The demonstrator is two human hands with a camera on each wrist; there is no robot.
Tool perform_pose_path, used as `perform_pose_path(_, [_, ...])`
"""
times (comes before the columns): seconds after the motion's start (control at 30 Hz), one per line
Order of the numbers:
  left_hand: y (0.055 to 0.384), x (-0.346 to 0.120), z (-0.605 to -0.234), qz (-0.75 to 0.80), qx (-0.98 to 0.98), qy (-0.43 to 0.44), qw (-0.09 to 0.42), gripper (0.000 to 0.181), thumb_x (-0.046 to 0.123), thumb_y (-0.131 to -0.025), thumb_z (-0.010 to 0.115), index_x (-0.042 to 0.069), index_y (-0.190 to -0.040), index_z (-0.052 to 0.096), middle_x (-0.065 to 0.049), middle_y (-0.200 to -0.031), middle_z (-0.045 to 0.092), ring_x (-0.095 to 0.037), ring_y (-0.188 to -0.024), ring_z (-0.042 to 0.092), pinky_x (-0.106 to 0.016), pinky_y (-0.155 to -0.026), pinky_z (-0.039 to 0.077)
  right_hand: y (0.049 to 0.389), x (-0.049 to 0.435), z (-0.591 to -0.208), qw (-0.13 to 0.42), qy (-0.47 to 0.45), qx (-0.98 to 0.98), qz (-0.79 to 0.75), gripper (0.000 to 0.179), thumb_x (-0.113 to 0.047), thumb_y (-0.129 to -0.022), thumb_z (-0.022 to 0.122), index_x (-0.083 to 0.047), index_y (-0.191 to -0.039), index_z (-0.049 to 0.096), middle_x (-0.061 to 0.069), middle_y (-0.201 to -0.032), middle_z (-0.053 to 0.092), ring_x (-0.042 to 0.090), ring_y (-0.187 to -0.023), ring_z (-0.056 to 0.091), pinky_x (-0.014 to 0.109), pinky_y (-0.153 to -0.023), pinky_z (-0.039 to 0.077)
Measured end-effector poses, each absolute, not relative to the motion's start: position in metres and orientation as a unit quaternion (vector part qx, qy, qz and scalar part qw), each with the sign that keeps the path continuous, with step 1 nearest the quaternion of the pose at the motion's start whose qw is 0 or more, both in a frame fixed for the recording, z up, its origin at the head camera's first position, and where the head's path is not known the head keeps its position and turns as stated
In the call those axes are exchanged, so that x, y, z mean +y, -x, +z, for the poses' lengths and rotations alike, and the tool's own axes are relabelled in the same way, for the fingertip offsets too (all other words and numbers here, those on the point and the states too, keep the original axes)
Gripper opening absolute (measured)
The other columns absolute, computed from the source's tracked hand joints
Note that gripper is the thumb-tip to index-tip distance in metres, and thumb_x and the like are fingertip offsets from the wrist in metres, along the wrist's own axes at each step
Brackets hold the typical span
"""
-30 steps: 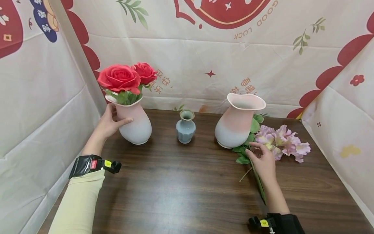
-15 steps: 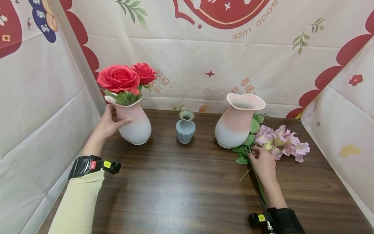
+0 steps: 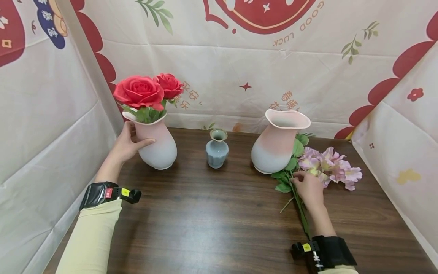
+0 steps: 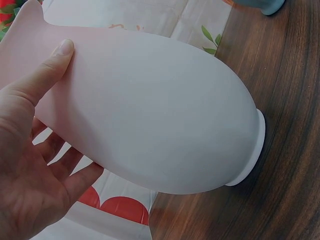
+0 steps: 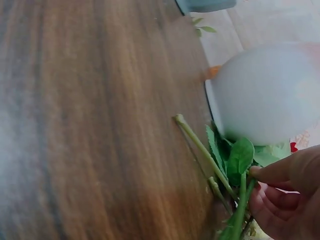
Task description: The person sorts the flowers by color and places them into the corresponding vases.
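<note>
On the left stands a pink-and-white vase (image 3: pixel 156 146) with two red roses (image 3: pixel 139 92) in it. My left hand (image 3: pixel 127 146) holds it by the neck; in the left wrist view the thumb lies on the near side and the fingers go round the back. At the right, my right hand (image 3: pixel 309 189) pinches a green flower stem (image 3: pixel 299 207) between thumb and fingers. Pale purple flowers (image 3: pixel 333 167) and green leaves (image 5: pixel 241 157) lie on the table around that hand. A second pink-and-white vase (image 3: pixel 275 148) stands just behind the leaves, with no flowers showing in its mouth.
Midway between the two larger vases is a small blue-grey vase (image 3: pixel 217 150). Everything stands on a dark wooden table (image 3: pixel 205 213). A printed white cloth (image 3: pixel 219 64) hangs behind the table and along both sides.
My right hand has closed from loosely spread fingers to a pinch on the stem, and its forearm has come slightly farther forward. The left hand and its vase stay put.
</note>
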State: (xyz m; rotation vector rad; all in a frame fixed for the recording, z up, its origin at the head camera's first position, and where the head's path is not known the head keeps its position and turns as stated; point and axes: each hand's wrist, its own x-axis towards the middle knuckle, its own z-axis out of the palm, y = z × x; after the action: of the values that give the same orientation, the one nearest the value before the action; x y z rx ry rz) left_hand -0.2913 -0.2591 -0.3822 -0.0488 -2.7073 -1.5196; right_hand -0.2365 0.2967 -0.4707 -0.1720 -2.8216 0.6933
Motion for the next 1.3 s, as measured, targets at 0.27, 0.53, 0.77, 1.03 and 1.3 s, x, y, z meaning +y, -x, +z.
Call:
perform_pose_path(0.27, [0.292,-0.26,-0.383,-0.488,-0.873,0.013,0.017,0.096,0.039,-0.087,0.076,0.009,-0.153,0.014,-0.021,-0.157,0.028,-0.043,-0.145,0.031,-0.062,-0.117,0.033,0.233,0.3,-0.469,0.115,0.08,-0.954,0.265,0.018,-0.012,-0.091,0.068,0.001,-0.103,0.073,0.018,-0.089,0.074,0.033,-0.081,0.067,0.041,-0.069,0.046])
perform_pose_path(0.53, [0.291,-0.26,-0.383,-0.489,-0.872,0.013,0.016,0.097,0.04,-0.087,0.076,0.009,-0.154,0.013,-0.021,-0.158,0.027,-0.043,-0.146,0.03,-0.063,-0.117,0.032,0.229,0.3,-0.464,0.135,0.099,-0.946,0.279,0.019,-0.016,-0.092,0.069,-0.002,-0.106,0.073,0.018,-0.092,0.074,0.028,-0.078,0.066,0.04,-0.065,0.045])
perform_pose_path(0.77, [0.291,-0.26,-0.383,-0.489,-0.872,0.011,0.017,0.097,0.039,-0.087,0.076,0.009,-0.153,0.013,-0.022,-0.157,0.027,-0.043,-0.145,0.03,-0.062,-0.117,0.032,0.228,0.297,-0.458,0.178,0.114,-0.925,0.316,0.016,-0.011,-0.09,0.071,0.0,-0.103,0.073,0.021,-0.095,0.074,-0.007,-0.064,0.05,0.021,-0.063,0.041])
perform_pose_path(1.03, [0.291,-0.259,-0.382,-0.49,-0.872,0.007,0.012,0.098,0.043,-0.085,0.076,0.008,-0.152,0.013,-0.02,-0.157,0.027,-0.041,-0.146,0.03,-0.061,-0.118,0.032,0.228,0.296,-0.456,0.25,0.118,-0.887,0.37,0.014,-0.004,-0.087,0.074,0.002,-0.099,0.073,0.005,-0.08,0.074,-0.02,-0.061,0.044,0.003,-0.057,0.037])
perform_pose_path(1.3, [0.294,-0.26,-0.383,-0.494,-0.869,0.013,0.015,0.095,0.037,-0.088,0.076,0.009,-0.153,0.012,-0.021,-0.157,0.026,-0.043,-0.145,0.03,-0.062,-0.117,0.033,0.227,0.293,-0.45,0.263,0.121,-0.867,0.406,0.018,-0.004,-0.089,0.071,0.004,-0.105,0.071,-0.04,-0.069,0.046,-0.02,-0.063,0.047,0.001,-0.061,0.039])
